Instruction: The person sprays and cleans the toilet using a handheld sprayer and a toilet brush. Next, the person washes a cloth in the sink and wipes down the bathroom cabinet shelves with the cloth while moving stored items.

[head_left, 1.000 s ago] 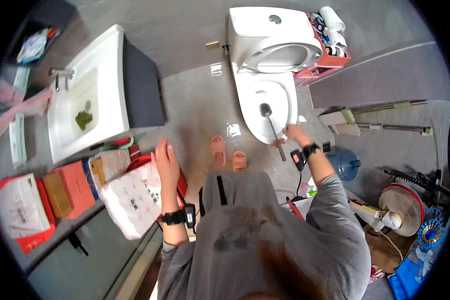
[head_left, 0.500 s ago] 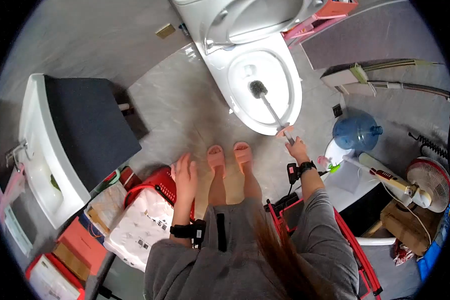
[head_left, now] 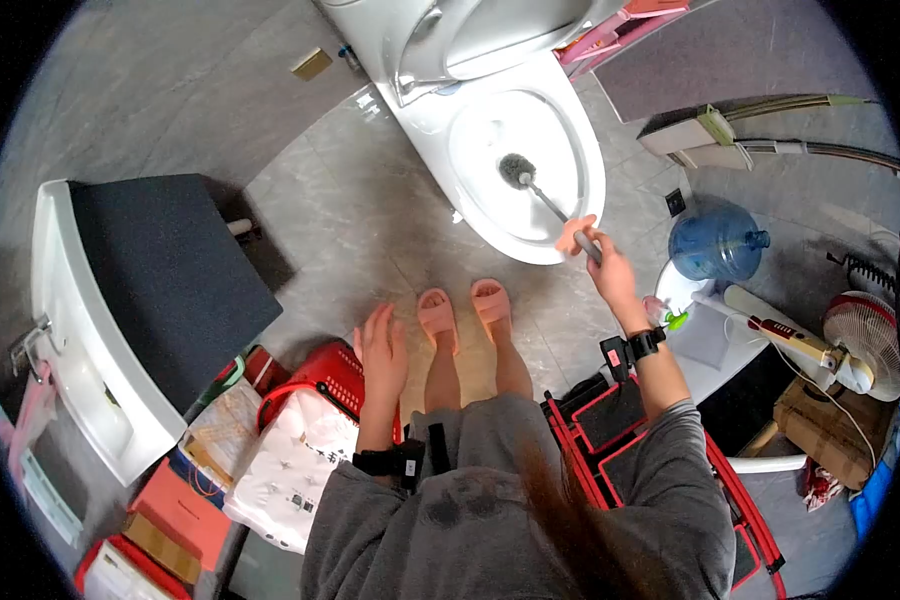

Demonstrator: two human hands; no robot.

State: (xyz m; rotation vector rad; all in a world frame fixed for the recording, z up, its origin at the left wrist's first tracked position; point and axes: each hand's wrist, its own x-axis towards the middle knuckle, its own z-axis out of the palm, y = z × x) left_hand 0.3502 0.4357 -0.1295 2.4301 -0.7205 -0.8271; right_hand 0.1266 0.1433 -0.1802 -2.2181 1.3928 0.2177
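A toilet brush (head_left: 548, 203) has its dark round bristle head inside the white toilet bowl (head_left: 470, 215). Its grey handle, with a pink guard near the grip, slants out over the front rim. My right hand (head_left: 610, 272) is wrapped round that handle. The lid and seat of the toilet stand raised. My left hand (head_left: 381, 350) hangs with fingers stretched out and holds nothing. Close to it is a red plastic basket (head_left: 332, 377), with a white pack of paper rolls (head_left: 295, 465) beside it.
A white sink (head_left: 105, 400) stands at the left. On the right are a blue water bottle (head_left: 715, 248), a fan (head_left: 860, 340) and a cardboard box (head_left: 825, 430). A red-framed step ladder (head_left: 610, 455) is near my right side. Pink slippers (head_left: 492, 308) are on my feet.
My right hand has risen slightly with the brush, and the handle's angle has shifted. The bristle head stays in the bowl. My left hand remains outstretched while the whole view has shifted slightly.
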